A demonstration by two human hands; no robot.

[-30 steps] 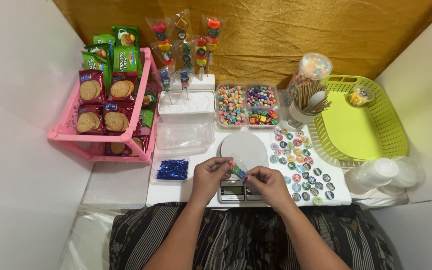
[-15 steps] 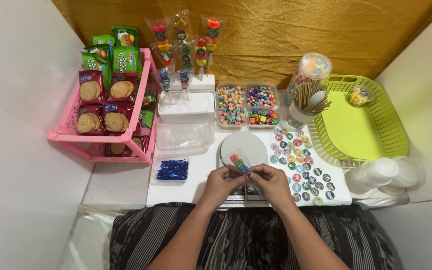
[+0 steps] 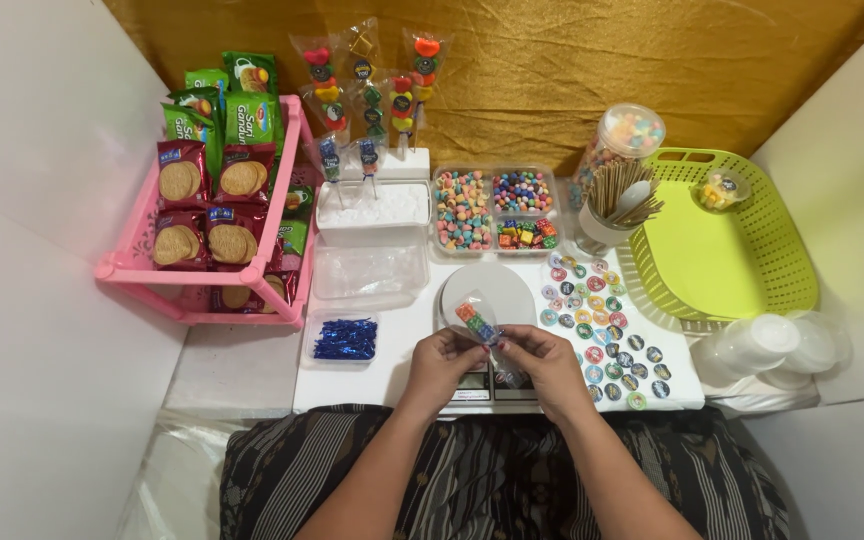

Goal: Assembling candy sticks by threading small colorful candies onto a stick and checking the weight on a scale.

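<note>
My left hand (image 3: 444, 362) and my right hand (image 3: 544, 362) meet over a small kitchen scale (image 3: 488, 290) at the table's front edge. Together they pinch a clear wrapped candy skewer (image 3: 476, 320) that points up and to the left, with orange, blue and green sweets inside the wrapper. The lower end of the skewer is hidden between my fingers. The scale's round white platform shows just behind the skewer.
A pink rack (image 3: 132, 268) of biscuit packets stands at the left. Finished skewers (image 3: 367, 90) stand in a white foam block (image 3: 372, 210). Divided candy trays (image 3: 497, 208), a jar, a cup of sticks (image 3: 617, 195), round stickers (image 3: 602, 325), a green basket (image 3: 752, 290), blue twist ties (image 3: 344, 340) and plastic cups (image 3: 767, 345) surround the scale.
The wrapped skewer has gone from lying low between my hands to standing tilted up over the scale. Both hands have drawn closer together on its lower end.
</note>
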